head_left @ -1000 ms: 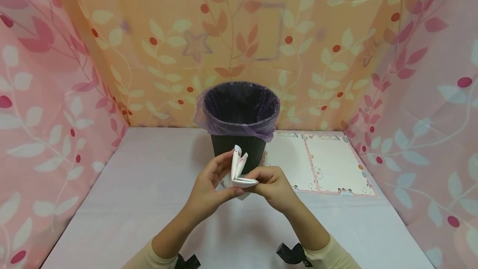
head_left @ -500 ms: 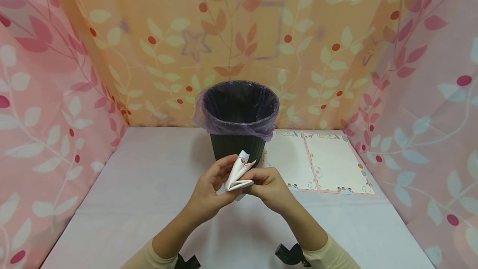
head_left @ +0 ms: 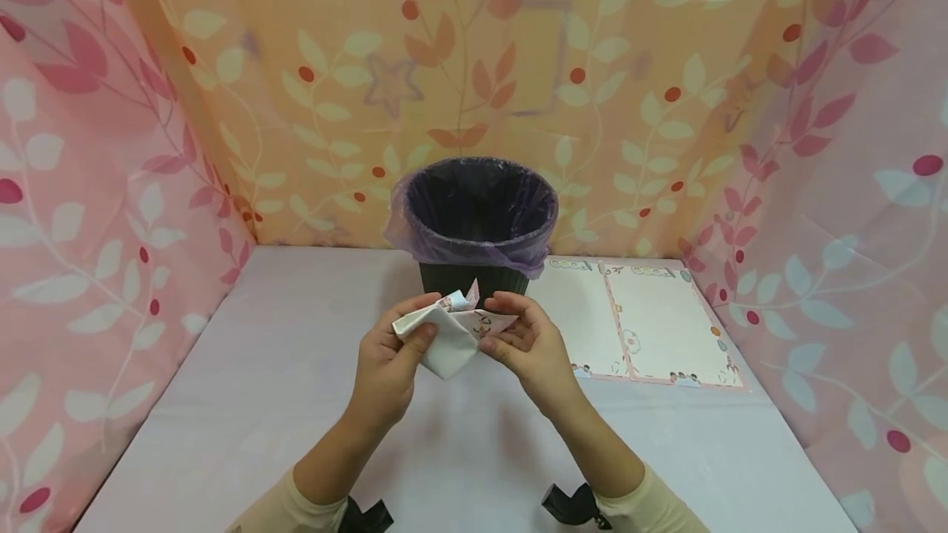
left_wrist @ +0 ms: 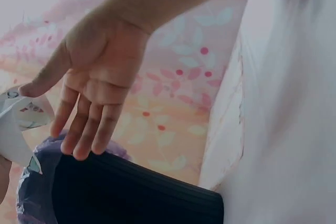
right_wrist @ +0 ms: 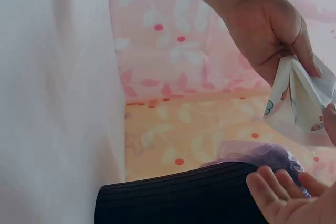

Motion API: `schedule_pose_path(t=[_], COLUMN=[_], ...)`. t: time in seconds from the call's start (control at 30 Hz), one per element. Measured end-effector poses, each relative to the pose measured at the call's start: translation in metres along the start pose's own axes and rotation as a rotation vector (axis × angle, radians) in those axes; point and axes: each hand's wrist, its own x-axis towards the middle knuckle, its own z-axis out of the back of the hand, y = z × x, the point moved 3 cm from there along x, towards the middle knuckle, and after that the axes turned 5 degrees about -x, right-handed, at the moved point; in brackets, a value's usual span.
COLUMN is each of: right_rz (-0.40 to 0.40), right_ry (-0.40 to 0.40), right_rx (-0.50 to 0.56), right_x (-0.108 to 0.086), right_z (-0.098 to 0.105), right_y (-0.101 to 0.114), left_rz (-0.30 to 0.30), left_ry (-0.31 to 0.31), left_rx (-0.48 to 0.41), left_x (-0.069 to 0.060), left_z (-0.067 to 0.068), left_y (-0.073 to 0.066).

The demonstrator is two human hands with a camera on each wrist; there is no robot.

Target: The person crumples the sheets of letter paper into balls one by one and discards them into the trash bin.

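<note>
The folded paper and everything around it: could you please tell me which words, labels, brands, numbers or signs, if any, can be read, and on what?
No word, label, brand or number can be read.
Folded paper: printed marks, too small to make out.
White sheets: border prints, too small to read.
Orange backdrop: a faint star outline, no legible lettering.

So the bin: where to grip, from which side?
Probably both sides of the bin, palms in from left and right, just below the purple liner: the wall appears to taper toward the base, and the liner hangs loose over the rim.
</note>
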Motion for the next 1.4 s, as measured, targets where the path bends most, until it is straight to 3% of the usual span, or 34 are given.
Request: schedule_pose_path(t=[0.2, 0.3, 0.37, 0.5, 0.57, 0.73, 0.8, 1.03, 1.13, 1.23, 1.4], right_rz=[0.087, 0.124, 0.107, 0.039, 0.073, 0.241, 0.313, 0.576, 0.664, 0.793, 0.934], right_ry=[0.135, 0.128, 0.104, 0.062, 0.055, -0.006, -0.018, -0.025, -0.097, -0.161, -0.148], right_rx=[-0.02, -0.039, 0.007, 0.139, 0.096, -0.118, -0.195, -0.62, -0.661, -0.625, -0.521], right_x=[-0.006, -0.007, -0.006, -0.003, -0.004, -0.007, -0.007, -0.012, -0.013, -0.013, -0.01], right_z=[-0.009, -0.012, -0.012, -0.007, -0.005, -0.005, -0.007, -0.02, -0.021, -0.018, -0.01], right_y=[0.007, 0.01, 0.009, 0.004, 0.003, 0.008, 0.01, 0.011, 0.007, 0.009, 0.017], left_rz=[0.07, 0.104, 0.119, 0.085, 0.05, 0.031, 0.051, 0.141, 0.193, 0.235, 0.258], left_ry=[-0.008, -0.044, -0.074, -0.114, -0.126, -0.167, -0.2, -0.285, -0.281, -0.272, -0.249], left_rx=[-0.23, -0.307, -0.309, -0.208, -0.16, -0.119, -0.112, -0.162, -0.149, -0.139, -0.097], left_x=[0.005, 0.006, 0.007, 0.009, 0.011, 0.013, 0.012, 0.007, 0.001, -0.005, -0.009], left_z=[-0.001, 0.0, 0.001, 0.006, 0.008, 0.01, 0.01, 0.005, -0.001, -0.006, -0.009], left_y=[0.002, 0.006, 0.009, 0.011, 0.01, 0.009, 0.01, 0.014, 0.015, 0.012, 0.006])
